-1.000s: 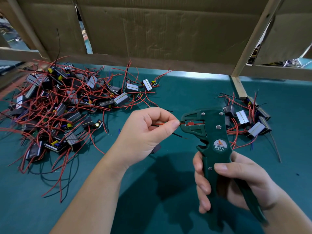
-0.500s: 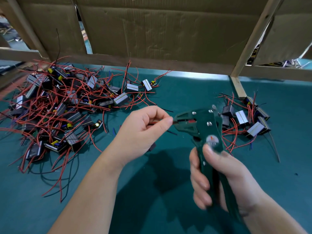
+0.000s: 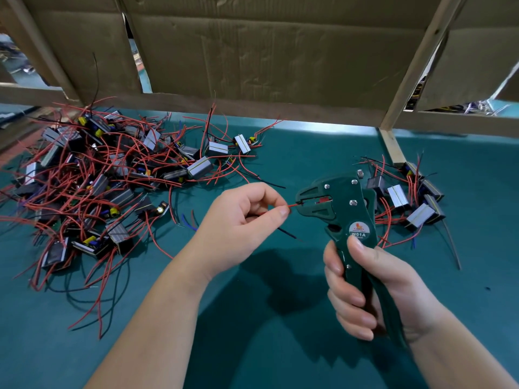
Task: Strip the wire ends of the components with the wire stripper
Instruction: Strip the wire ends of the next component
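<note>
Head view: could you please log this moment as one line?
left hand pinches red wire | right hand grips stripper | wire end at its jaws

A teal mat (image 3: 323, 153) runs back to creased cardboard sheets (image 3: 266, 57) and a pale wooden frame (image 3: 414, 68).

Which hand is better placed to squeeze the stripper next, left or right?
Right. The right hand grips the wire stripper by its handles, so it probably only needs to squeeze. The left hand pinches the red wire, whose end sits at the stripper's mouth.
</note>
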The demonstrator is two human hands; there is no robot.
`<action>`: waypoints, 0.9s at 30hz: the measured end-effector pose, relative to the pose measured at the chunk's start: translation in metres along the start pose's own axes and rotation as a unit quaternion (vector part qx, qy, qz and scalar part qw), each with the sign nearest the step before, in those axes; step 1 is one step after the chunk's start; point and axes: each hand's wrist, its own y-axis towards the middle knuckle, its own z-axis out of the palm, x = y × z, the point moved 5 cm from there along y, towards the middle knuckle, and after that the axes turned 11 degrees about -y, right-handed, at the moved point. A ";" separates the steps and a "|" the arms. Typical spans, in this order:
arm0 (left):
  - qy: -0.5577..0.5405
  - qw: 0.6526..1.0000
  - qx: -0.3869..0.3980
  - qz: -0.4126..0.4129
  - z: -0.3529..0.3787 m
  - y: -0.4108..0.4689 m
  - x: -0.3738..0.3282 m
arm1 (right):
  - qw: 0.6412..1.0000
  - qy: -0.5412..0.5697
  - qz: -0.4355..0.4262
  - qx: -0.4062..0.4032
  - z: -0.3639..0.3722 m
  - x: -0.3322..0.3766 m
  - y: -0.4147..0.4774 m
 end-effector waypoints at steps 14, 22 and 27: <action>-0.058 0.997 -0.039 0.022 -0.017 0.002 -0.001 | 0.998 0.035 -0.053 -0.018 -0.021 0.013 -0.004; -0.116 0.991 -0.002 0.060 -0.013 0.005 -0.002 | 0.993 0.058 -0.031 0.097 0.004 0.004 -0.001; -0.152 0.985 -0.060 0.063 -0.012 0.006 -0.002 | 0.992 0.066 -0.042 0.099 0.005 0.003 0.000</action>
